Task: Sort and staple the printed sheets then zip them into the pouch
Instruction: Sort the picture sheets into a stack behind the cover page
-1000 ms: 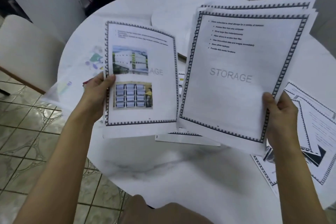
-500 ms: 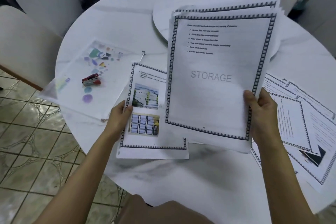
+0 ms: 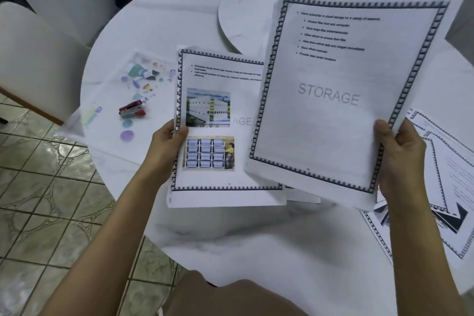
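My left hand (image 3: pixel 165 146) pinches the left edge of a printed sheet (image 3: pixel 220 167) that carries two pictures and a dark border. My right hand (image 3: pixel 400 156) grips the lower right corner of a stack of printed sheets (image 3: pixel 341 115); its top page reads STORAGE. The stack overlaps the right side of the single sheet. Both are held above the round white table (image 3: pixel 230 246). A clear pouch (image 3: pixel 120 90) with colourful shapes lies on the table's left part, and a red stapler (image 3: pixel 132 109) rests on it.
More bordered sheets (image 3: pixel 446 187) lie fanned on the table at the right. A round white turntable (image 3: pixel 238 20) sits at the table's centre. White chairs (image 3: pixel 33 54) stand at the left and behind. A tiled floor (image 3: pixel 46 208) shows at the lower left.
The single sheet in my left hand went down and to the right, uncovering the pouch and stapler. The stack in my right hand shifted left, then back to the right.
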A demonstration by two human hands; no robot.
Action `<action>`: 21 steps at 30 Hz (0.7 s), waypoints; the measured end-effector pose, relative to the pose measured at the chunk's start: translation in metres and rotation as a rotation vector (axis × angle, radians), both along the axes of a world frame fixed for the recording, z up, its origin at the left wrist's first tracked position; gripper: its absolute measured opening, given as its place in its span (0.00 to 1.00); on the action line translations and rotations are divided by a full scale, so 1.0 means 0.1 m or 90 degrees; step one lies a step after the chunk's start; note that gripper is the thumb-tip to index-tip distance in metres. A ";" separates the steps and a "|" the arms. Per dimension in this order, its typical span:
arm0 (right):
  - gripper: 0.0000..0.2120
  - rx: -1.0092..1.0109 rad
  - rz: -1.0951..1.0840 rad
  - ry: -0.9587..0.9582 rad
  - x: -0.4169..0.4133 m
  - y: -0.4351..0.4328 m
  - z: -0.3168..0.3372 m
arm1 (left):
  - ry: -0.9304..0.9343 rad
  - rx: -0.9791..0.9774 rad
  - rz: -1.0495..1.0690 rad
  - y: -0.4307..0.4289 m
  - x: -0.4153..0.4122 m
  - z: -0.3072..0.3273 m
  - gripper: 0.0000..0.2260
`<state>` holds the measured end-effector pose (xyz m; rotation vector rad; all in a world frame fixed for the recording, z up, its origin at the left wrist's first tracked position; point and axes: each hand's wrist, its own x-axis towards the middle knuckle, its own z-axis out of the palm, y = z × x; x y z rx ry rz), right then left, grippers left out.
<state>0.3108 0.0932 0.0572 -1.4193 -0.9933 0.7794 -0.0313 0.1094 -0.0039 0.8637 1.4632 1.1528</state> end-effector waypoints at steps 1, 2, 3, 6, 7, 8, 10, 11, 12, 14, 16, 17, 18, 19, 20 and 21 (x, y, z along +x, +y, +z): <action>0.02 0.003 -0.001 0.001 0.01 0.00 0.01 | -0.004 -0.002 0.002 0.01 0.00 0.01 0.09; 0.04 0.005 -0.003 0.003 0.03 0.00 0.02 | -0.005 -0.003 0.001 0.02 0.00 0.03 0.09; 0.08 0.007 -0.007 0.003 0.05 -0.01 0.03 | -0.003 -0.002 -0.001 0.03 0.00 0.03 0.09; 0.13 0.018 -0.018 0.003 0.11 -0.03 0.06 | 0.018 -0.001 -0.005 0.04 -0.01 0.00 0.09; 0.12 0.022 -0.023 0.002 0.13 -0.04 0.07 | 0.035 -0.003 -0.009 0.03 -0.03 -0.03 0.09; 0.11 0.025 -0.028 -0.005 0.16 -0.05 0.08 | 0.055 -0.006 -0.013 0.03 -0.05 -0.06 0.10; 0.05 0.028 -0.045 -0.012 0.23 -0.06 0.09 | 0.111 -0.019 -0.020 0.04 -0.11 -0.13 0.11; 0.01 0.027 -0.056 -0.019 0.27 -0.06 0.08 | 0.144 -0.029 -0.021 0.04 -0.15 -0.17 0.12; 0.03 0.022 -0.068 -0.026 0.31 -0.06 0.08 | 0.181 -0.042 -0.019 0.04 -0.20 -0.21 0.12; 0.02 0.017 -0.078 -0.036 0.37 -0.09 0.07 | 0.274 -0.064 -0.013 0.04 -0.29 -0.29 0.12; 0.09 0.017 -0.078 -0.033 0.41 -0.11 0.07 | 0.374 -0.080 -0.013 0.05 -0.36 -0.32 0.12; 0.10 0.020 -0.081 -0.030 0.42 -0.12 0.07 | 0.411 -0.084 -0.014 0.06 -0.39 -0.33 0.13; 0.11 0.021 -0.083 -0.025 0.42 -0.13 0.06 | 0.436 -0.087 -0.015 0.06 -0.41 -0.33 0.13; 0.11 0.020 -0.082 -0.024 0.43 -0.13 0.05 | 0.453 -0.090 -0.012 0.08 -0.43 -0.34 0.14; 0.11 0.019 -0.085 -0.023 0.43 -0.14 0.05 | 0.467 -0.095 -0.004 0.09 -0.45 -0.34 0.15; 0.11 0.019 -0.085 -0.025 0.44 -0.14 0.04 | 0.477 -0.098 0.008 0.09 -0.46 -0.35 0.15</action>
